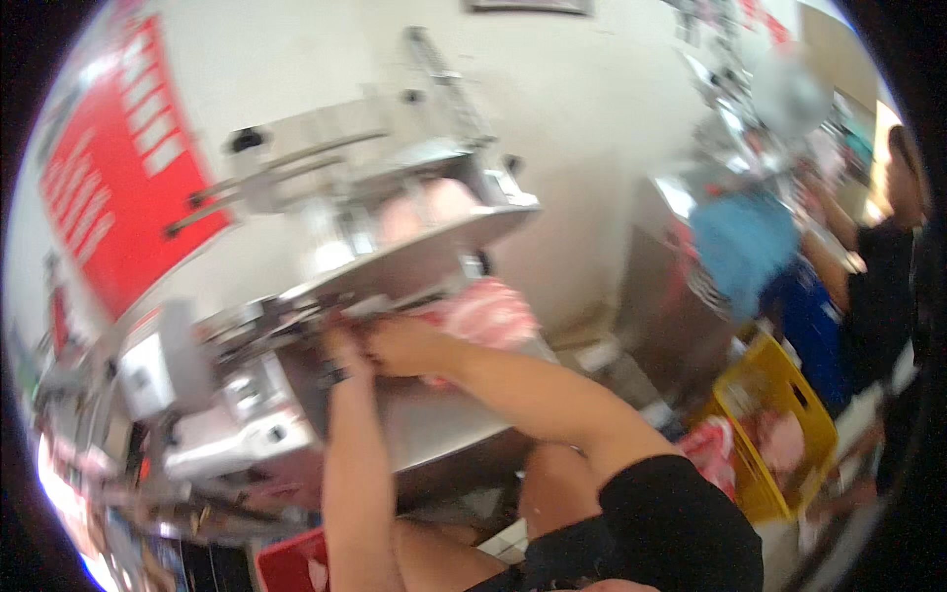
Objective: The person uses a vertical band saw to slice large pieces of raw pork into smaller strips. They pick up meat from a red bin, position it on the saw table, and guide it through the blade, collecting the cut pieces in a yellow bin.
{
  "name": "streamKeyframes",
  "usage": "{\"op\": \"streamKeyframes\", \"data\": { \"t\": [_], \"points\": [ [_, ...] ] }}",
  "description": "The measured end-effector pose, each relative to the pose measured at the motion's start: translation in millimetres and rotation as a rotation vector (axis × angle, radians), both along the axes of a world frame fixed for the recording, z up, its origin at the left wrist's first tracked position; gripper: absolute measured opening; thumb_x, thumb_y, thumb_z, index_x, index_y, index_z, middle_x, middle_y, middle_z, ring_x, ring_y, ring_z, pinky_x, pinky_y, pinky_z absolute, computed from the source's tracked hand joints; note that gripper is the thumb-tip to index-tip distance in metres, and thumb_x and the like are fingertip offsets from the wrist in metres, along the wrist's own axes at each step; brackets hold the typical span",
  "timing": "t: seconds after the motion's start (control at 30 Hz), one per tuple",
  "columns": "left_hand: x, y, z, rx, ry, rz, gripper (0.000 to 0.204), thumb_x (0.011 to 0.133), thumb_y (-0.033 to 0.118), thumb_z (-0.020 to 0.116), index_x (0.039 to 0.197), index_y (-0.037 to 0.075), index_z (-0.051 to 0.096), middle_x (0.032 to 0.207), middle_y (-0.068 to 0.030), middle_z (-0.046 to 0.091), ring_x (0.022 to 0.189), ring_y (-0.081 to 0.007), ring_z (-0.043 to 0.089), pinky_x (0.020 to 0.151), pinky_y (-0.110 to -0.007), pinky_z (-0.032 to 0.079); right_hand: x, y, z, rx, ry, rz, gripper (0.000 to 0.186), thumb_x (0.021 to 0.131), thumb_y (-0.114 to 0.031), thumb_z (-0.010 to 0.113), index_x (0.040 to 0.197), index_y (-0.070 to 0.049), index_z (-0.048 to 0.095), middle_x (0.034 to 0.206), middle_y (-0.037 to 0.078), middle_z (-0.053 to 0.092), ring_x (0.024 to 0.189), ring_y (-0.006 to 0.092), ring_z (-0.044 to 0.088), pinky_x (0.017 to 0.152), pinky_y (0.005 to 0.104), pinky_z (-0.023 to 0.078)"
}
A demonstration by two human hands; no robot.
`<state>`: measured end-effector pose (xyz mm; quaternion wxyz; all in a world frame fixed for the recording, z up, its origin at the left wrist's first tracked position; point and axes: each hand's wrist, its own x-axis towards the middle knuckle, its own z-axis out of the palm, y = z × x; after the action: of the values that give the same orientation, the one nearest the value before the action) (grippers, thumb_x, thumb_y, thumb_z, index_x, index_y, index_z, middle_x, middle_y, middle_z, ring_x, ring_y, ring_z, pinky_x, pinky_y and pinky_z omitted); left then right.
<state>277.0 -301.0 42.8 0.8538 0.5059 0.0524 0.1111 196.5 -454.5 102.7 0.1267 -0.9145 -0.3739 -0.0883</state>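
Beneath the slicer [400, 268], left hand [341, 347] and right hand [402, 345] close together, blurred; can't tell either grip's closure or hold. Pink-white meat [488, 312] just right, on steel table [434, 426]. Best judged: unhurried, knuckles clear of metal edges.

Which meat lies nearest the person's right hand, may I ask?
The red-streaked meat, beside the right hand; pink pieces above and in the yellow crate are farther.

Left hand [343, 347] and right hand [402, 345] both motion-smeared; finger positions and grip unreadable. Meat [488, 310] blurred, partly behind right forearm [523, 388]. Sign [128, 173] lettering smeared. Wall frame [530, 5] cut by top edge, red crate [283, 568] by bottom. Co-worker [881, 286] blurred.
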Motion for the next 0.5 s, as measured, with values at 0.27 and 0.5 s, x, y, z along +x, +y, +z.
{"op": "streamKeyframes", "data": {
  "t": [0.27, 0.5],
  "points": [
    [-27, 21, 23, -0.152, -0.023, -0.157, 0.039, 0.101, 0.034, 0.045, 0.123, 0.007, 0.061, 0.124, -0.0117, 0.063, 0.115, -0.0269, 0.06, 0.099, -0.042, 0.047, -14, 6, -16, 0.626, -0.272, 0.05, 0.085, 0.069, -0.02, 0.076, 0.139, 0.01, 0.037, 0.133, 0.029, 0.051, 0.125, 0.0419, 0.051, 0.112, 0.0461, 0.036],
    [-44, -2, 34, 0.045, -0.098, -0.097, 0.038, 0.101, 0.033, 0.044, 0.123, 0.007, 0.06, 0.119, -0.0108, 0.065, 0.112, -0.0257, 0.061, 0.1, -0.042, 0.046, -24, 8, -8, 0.485, -0.239, -0.072, 0.078, 0.079, -0.019, 0.066, 0.145, 0.006, 0.033, 0.135, 0.025, 0.051, 0.125, 0.0391, 0.051, 0.108, 0.0468, 0.04]
  ]
}}
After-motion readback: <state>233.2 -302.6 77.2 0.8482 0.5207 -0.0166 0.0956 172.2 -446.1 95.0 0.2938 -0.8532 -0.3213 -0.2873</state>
